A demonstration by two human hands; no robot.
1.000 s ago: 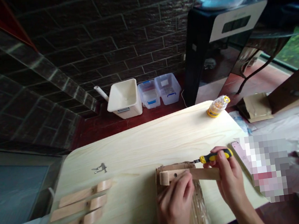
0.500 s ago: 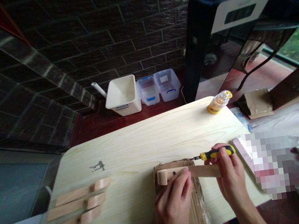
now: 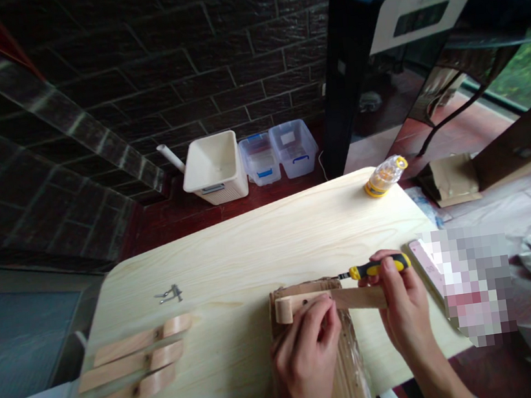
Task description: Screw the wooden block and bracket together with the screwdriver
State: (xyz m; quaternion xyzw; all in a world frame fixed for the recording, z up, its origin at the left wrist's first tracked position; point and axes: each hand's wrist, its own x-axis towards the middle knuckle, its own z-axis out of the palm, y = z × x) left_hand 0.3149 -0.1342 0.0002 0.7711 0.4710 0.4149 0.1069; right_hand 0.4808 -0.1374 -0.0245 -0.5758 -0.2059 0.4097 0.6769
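Note:
A wooden strip with a curled left end (image 3: 357, 298) lies across a cardboard piece (image 3: 340, 372) on the table (image 3: 214, 251). My left hand (image 3: 308, 356) is closed, its fingertips pinched at the middle of the strip; anything small between them is hidden. My right hand (image 3: 403, 298) is wrapped round a yellow and black screwdriver (image 3: 379, 267), held level with its tip to the left, beside the strip's right end. Several screws (image 3: 170, 294) lie at the left. Below them are three similar wooden strips (image 3: 128, 345) with curled right ends.
A clear bottle with a yellow base (image 3: 384, 177) stands at the table's far right corner. A pink and white object (image 3: 432, 275), partly pixelated, lies at the right edge. Beyond the table are a cream bin (image 3: 215, 166), two clear boxes (image 3: 260, 160) and a black water dispenser (image 3: 358, 82).
The whole view has shifted slightly. My left fingers now cover more of the strip near its dark hole. My right hand still holds the screwdriver in much the same place.

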